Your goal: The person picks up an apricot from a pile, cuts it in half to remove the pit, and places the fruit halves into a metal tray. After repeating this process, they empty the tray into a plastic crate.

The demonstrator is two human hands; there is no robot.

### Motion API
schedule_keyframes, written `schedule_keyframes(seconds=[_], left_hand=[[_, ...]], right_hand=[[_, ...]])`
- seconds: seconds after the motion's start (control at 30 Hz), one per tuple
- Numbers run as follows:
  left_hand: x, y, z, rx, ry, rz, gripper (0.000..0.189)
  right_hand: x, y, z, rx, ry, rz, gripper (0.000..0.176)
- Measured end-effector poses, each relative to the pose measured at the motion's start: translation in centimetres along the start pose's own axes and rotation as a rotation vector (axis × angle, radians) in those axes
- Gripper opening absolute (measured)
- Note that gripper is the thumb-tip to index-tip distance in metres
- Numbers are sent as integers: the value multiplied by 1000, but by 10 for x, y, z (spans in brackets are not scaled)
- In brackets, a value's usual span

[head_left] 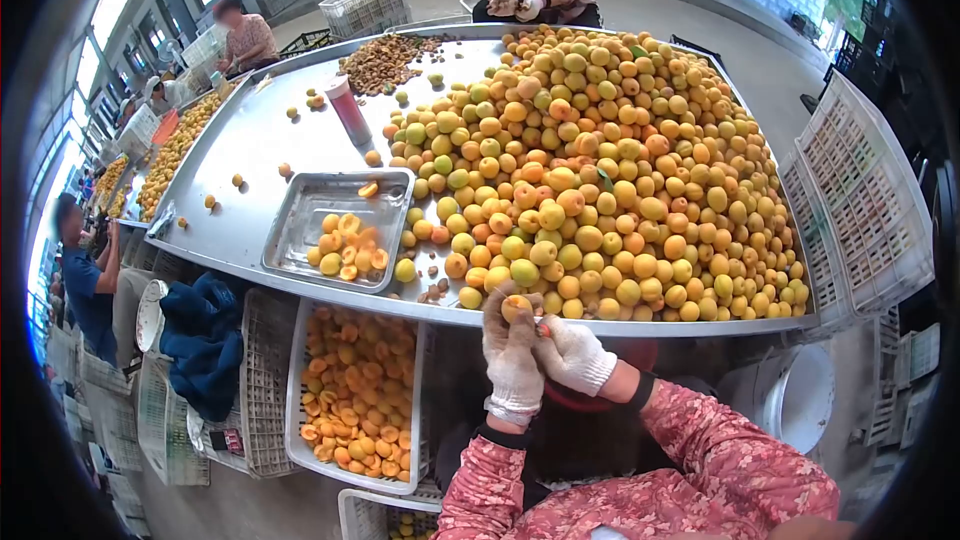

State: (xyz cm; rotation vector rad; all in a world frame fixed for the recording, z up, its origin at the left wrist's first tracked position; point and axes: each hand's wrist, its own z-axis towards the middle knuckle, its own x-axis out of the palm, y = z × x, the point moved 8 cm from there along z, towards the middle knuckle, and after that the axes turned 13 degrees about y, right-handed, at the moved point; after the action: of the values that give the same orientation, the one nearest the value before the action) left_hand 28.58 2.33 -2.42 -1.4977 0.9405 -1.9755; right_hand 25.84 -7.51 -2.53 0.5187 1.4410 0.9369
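Counting along the steel table: one white crate of halved fruit is seen below its near edge, one metal tray on top. At that edge one apricot is gripped by the gloved left hand, fingers closed round it. The gloved right hand is curled against it; its hold cannot be told. One apricot heap, uncountable, is piled on the table's right.
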Motion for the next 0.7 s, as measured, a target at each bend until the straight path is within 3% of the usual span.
schedule_keyframes(seconds=[0.1,0.17,0.27,0.5,0.53,0.63,0.7], left_hand=[[-4,-4,2,-102,17,-13,44],[-6,5,2,-113,36,-49,46],[3,16,-4,-232,-53,-189,46],[8,11,-3,-153,-14,-42,46],[-3,27,-2,-182,-6,-199,41],[5,33,-5,-280,0,-208,48],[16,26,-3,-236,13,-272,44]], right_hand=[[1,10,3,-31,22,-57,29],[1,5,3,56,50,-138,30],[-7,6,-6,55,47,-105,33],[-11,3,-16,81,29,-95,33],[-12,5,-15,121,59,-145,33],[-10,-5,-16,185,77,-174,35],[-12,-8,-15,139,71,-157,36]])
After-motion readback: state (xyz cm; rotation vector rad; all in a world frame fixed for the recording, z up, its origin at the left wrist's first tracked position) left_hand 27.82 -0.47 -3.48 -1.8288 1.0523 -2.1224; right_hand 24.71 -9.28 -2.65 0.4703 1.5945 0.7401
